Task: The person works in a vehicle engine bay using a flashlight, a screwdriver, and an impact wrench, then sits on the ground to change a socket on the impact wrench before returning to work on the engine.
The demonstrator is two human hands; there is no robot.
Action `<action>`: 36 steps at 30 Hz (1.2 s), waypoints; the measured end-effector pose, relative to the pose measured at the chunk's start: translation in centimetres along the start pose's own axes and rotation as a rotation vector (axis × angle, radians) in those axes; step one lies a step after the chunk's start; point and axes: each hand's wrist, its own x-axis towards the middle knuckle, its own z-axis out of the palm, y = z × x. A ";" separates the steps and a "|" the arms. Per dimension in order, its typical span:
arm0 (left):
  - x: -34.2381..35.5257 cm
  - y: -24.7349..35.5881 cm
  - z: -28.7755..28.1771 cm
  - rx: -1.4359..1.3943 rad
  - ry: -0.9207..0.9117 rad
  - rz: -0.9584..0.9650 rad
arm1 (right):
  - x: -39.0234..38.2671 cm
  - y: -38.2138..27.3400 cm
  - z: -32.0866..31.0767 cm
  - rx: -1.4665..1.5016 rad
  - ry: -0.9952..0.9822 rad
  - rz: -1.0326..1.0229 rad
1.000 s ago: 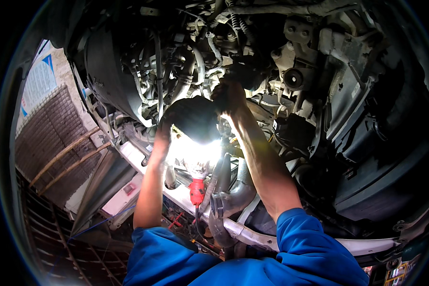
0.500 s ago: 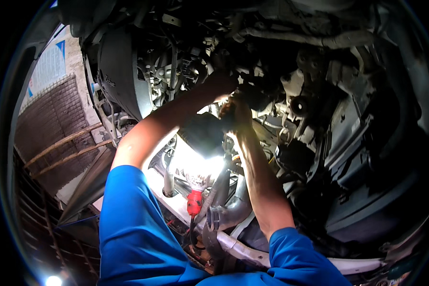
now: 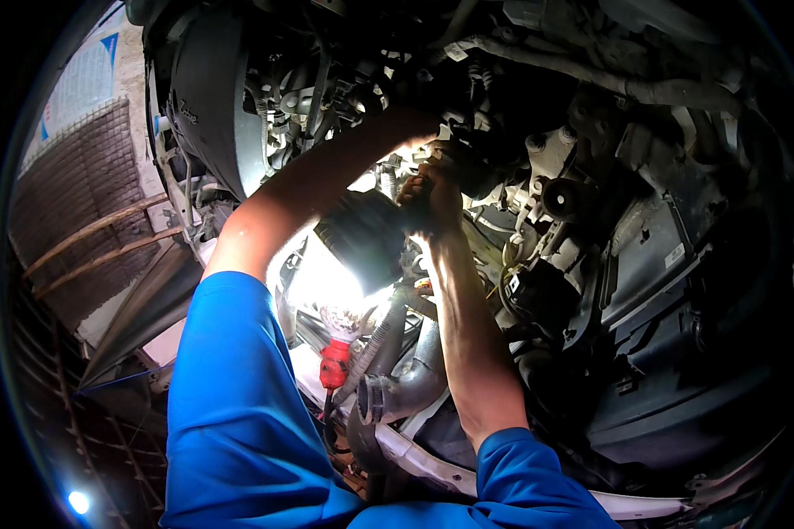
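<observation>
Both my arms, in blue sleeves, reach deep into a vehicle's engine bay. My left hand (image 3: 422, 132) is at the far end of its arm among dark engine parts; deep shadow and the parts hide most of its fingers. Just below it, my right hand (image 3: 428, 196) is closed with curled fingers, and what they grip is too dark to make out. Close to the left of my right hand sits a black ribbed housing (image 3: 362, 240). Beneath it a glaring work lamp (image 3: 326, 278) with a red socket (image 3: 333, 363) lights the area.
A grey elbow pipe (image 3: 406, 395) and a corrugated hose (image 3: 362, 361) lie near the front crossbar (image 3: 423, 458). A long pipe (image 3: 591, 75) crosses the far right. Dark panels (image 3: 644, 273) line the right side. Outside on the left are a wooden frame (image 3: 106, 234) and a brick wall (image 3: 79, 176).
The whole view has shifted, so the lamp and pipes appear farther left. My hands stay close together at the same engine parts; the curled fingers of my right hand show more plainly.
</observation>
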 end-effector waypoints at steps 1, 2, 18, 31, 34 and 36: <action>0.0 -0.2 0.1 -0.034 -0.018 -0.009 | 0.0 0.1 0.0 0.008 0.010 0.009; 0.0 -0.3 0.3 -0.068 -0.035 -0.018 | -0.1 0.1 0.0 0.008 0.010 0.022; -0.5 -0.2 -1.0 0.047 0.043 0.042 | 0.7 -0.1 -0.1 0.090 -0.097 0.034; -0.2 -0.3 -0.4 0.050 0.007 0.048 | 0.0 -0.1 0.3 0.018 0.015 0.024; -1.0 0.1 -2.0 -0.013 -0.005 0.040 | 0.2 -0.3 0.0 -0.006 0.003 -0.009; -0.7 -0.3 -1.1 -0.056 0.053 0.040 | 0.3 -0.2 -0.1 0.026 -0.012 0.032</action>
